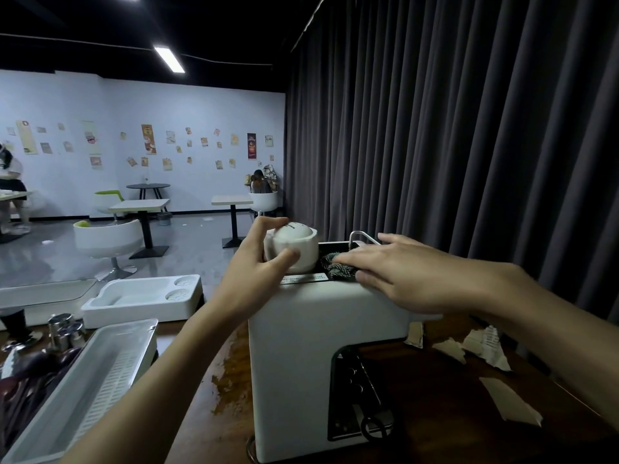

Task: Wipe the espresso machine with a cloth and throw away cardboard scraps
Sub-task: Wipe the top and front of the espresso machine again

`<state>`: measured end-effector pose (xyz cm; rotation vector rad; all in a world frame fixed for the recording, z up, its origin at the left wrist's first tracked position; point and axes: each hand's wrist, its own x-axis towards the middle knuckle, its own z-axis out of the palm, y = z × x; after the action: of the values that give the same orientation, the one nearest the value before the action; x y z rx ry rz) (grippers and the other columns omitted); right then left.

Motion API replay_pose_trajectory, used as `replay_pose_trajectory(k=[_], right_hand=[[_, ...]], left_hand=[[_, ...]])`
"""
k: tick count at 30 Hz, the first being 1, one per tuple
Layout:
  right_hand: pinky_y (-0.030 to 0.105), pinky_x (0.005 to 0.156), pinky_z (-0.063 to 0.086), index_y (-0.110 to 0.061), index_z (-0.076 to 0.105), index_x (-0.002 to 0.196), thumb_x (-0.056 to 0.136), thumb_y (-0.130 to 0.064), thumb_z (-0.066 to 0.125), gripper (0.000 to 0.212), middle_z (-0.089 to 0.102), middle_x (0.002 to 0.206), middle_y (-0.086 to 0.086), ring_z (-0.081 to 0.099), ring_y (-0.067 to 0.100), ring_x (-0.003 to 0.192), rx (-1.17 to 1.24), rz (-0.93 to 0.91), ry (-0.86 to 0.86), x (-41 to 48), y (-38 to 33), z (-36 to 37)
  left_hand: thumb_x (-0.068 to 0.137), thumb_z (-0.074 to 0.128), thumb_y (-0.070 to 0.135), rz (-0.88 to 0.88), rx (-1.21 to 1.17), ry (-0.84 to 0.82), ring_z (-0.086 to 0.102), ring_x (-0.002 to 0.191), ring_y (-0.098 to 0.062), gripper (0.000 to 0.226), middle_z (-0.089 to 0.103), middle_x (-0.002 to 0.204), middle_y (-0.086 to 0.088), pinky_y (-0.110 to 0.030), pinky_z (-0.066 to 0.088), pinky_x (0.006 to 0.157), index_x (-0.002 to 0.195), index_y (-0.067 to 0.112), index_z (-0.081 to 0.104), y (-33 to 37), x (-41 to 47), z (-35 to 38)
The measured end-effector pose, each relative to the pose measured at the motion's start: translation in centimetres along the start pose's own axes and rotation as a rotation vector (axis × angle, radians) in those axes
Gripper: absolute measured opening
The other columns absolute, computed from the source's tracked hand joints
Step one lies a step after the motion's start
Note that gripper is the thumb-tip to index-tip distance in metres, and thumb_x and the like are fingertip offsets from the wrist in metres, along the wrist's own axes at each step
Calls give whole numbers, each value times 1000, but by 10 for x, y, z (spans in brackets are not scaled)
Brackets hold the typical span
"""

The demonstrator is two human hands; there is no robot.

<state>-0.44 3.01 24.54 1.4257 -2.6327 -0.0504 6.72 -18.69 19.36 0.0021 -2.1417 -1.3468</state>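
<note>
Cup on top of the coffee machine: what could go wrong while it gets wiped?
The cup is near the edge on top of the espresso machine, gripped only by the left hand; it might slip and fall. The cloth under the right hand could snag on the thin metal tube beside it.

I log a white perforated tray [83, 390] on the wooden counter [452, 413]. Just left of the tray stand metal jugs [63, 329]. Behind it lies a white foam insert [140, 296]. Far beyond it are café tables [139, 205], and well to its right hangs a dark curtain [452, 128].
</note>
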Motion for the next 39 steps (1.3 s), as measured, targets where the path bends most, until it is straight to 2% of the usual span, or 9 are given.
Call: replay_pose_trajectory(k=[5,9,13,20,22,26,31,35,39], right_hand=[[39,120,14,-30,34,147,105,-33,28,42,49,144,-2,39,20,136,-23,67,-53,46,12,8],[38,120,1,-28,28,151,106,-32,24,46,37,154,-3,30,17,143,-77,125,-89,77,18,5],[40,113,17,-36,29,149,105,-35,24,44,37,154,-7,35,21,140,-52,152,-57,84,20,9],[39,111,23,-43,37,144,104,-37,32,41,54,135,-5,46,23,126,25,57,-10,47,16,5],[42,114,22,-44,37,143,103,-38,34,40,52,139,-10,42,18,130,44,9,11,26,11,4],[31,116,16,-38,39,144,104,-29,38,41,39,149,-21,31,2,138,135,-42,138,0,2,14],[31,117,13,-33,45,142,103,-18,38,42,44,148,-13,35,14,138,252,40,197,22,25,26],[32,118,7,-37,49,137,102,-11,39,45,41,149,-14,29,6,138,342,77,200,27,53,31],[36,122,-2,-37,52,134,101,-8,40,45,43,150,-7,30,8,142,397,79,202,24,63,32]], left_hand=[[79,58,40,12,21,11,65,106,-13,49,64,120,8,-35,54,90,127,38,50,-1,-2,1],[78,58,41,15,59,19,63,109,-17,47,62,125,6,-40,52,95,124,43,48,-5,2,3],[76,56,42,20,126,22,62,106,-23,54,56,127,-1,-42,51,92,127,45,41,-6,5,10],[82,60,45,25,68,45,62,110,-18,46,59,127,-2,-38,50,96,125,45,45,-9,5,12],[84,62,42,28,52,49,62,110,-18,45,59,127,-2,-37,49,96,126,44,45,-9,5,13],[84,64,38,2,14,101,62,109,-16,46,61,125,1,-41,50,98,127,42,47,-4,2,17],[72,54,49,-42,74,165,58,114,-25,53,53,129,2,-50,49,100,123,51,39,12,-7,42],[67,55,50,-25,151,-109,50,122,-27,73,35,137,10,-52,41,108,134,59,30,16,-16,38],[64,74,61,53,250,-517,29,143,-12,99,25,153,26,-50,25,120,140,73,13,10,-13,-10]])
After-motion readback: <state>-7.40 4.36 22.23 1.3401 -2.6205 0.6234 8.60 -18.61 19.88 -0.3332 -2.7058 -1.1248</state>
